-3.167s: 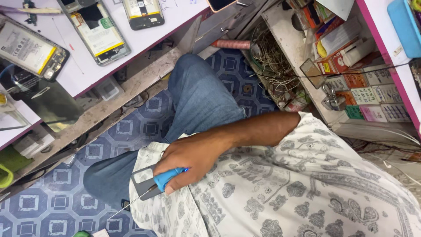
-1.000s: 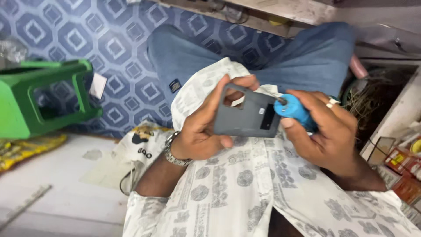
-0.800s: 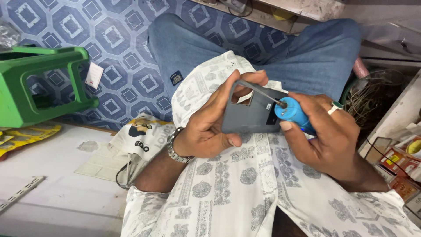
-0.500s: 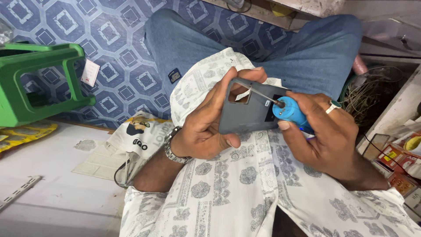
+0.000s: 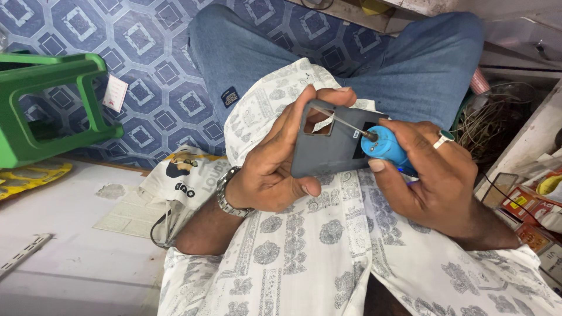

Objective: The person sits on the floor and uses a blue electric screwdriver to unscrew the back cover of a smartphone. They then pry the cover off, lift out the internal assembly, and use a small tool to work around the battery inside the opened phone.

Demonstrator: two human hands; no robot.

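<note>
My left hand (image 5: 281, 158) grips a grey phone back panel (image 5: 328, 149) held over my lap, thumb and fingers wrapped around its left edge. A square camera cut-out sits near the panel's top left. My right hand (image 5: 427, 175) holds a screwdriver with a blue handle (image 5: 383, 149); its thin metal shaft points left across the panel toward the cut-out. A ring is on my right hand and a metal watch (image 5: 225, 193) on my left wrist. I sit cross-legged in blue jeans (image 5: 410, 70) and a white patterned shirt.
A green plastic stool (image 5: 41, 111) stands at the left on the blue patterned floor (image 5: 146, 70). A printed bag (image 5: 175, 181) and paper lie beside my left arm. Tangled wires (image 5: 497, 123) and small coloured boxes (image 5: 527, 205) fill the right side.
The view swung from the workbench down to my lap. Both hands came together on the panel, and the screwdriver tip moved onto it near the cut-out.
</note>
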